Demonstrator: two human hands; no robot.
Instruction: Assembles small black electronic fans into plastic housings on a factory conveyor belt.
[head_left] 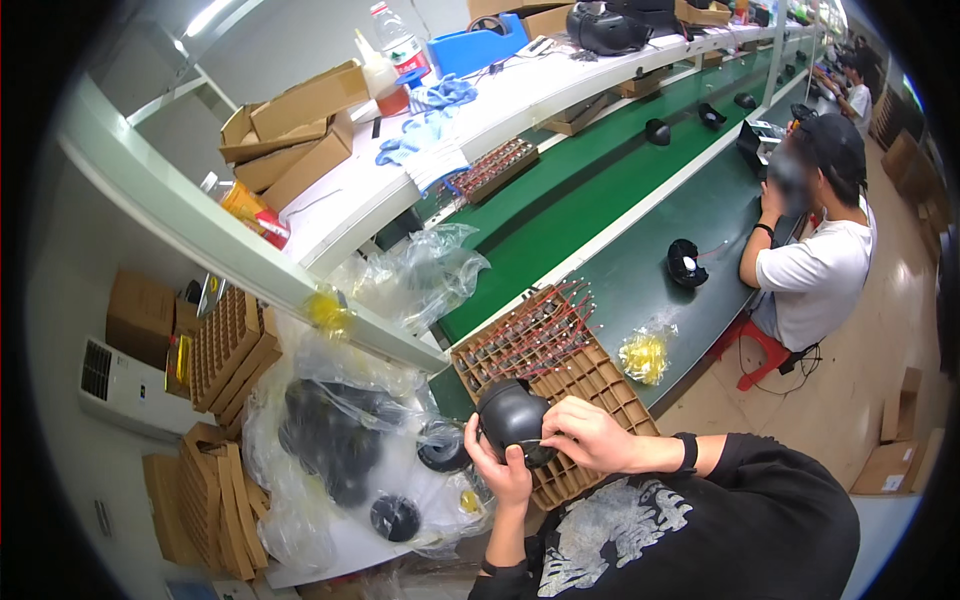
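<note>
Your left hand point(502, 470) cups the black rounded housing point(510, 415) from below, fingers curled against it. Your right hand point(590, 432) pinches its lower edge, fingertips closed together there. Just beyond your fingers lies the brown cardboard grid tray point(585, 375) of small parts.

the left hand point(497, 470) covers the near side of the black housing point(512, 415), the right hand's point(590, 435) fingers point(556, 432) hide whatever small part they pinch, and clear plastic bags point(330, 440) blur the black pieces inside.
</note>
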